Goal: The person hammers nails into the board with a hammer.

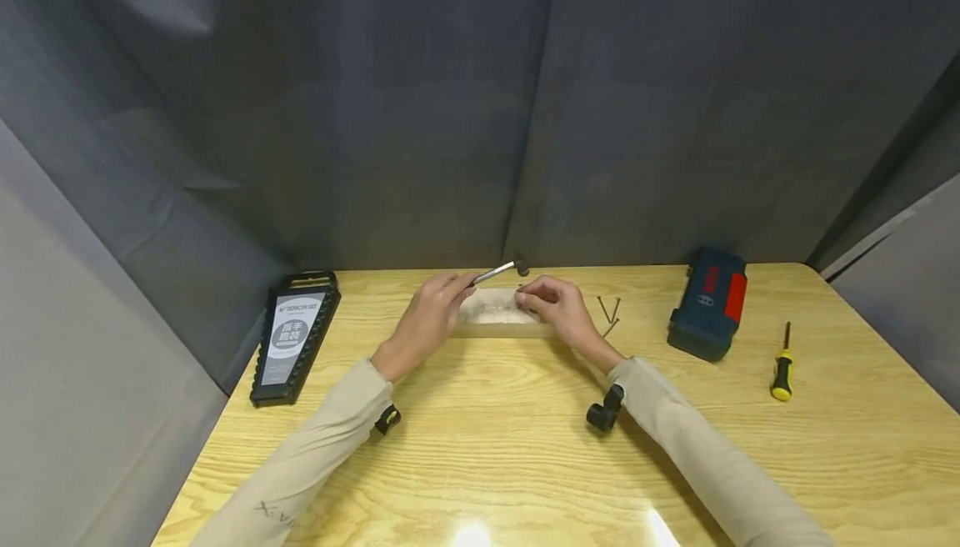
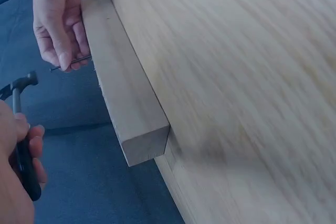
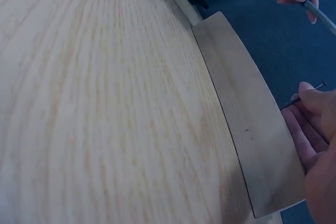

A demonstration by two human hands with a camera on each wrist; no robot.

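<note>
A pale wooden block lies lengthwise near the back of the table. My left hand grips a claw hammer by its black handle, and the metal head is raised over the block's far side. With thumb and fingertips my right hand pinches a nail, its point right at the block's upper face and its head sticking out past the fingers. In the right wrist view the nail's shank is partly hidden by the thumb.
Several loose nails lie right of the block. Farther right are a dark blue Bosch case and a yellow-and-black screwdriver. A black wrench-set holder lies at the left. Dark curtain hangs behind the wooden table.
</note>
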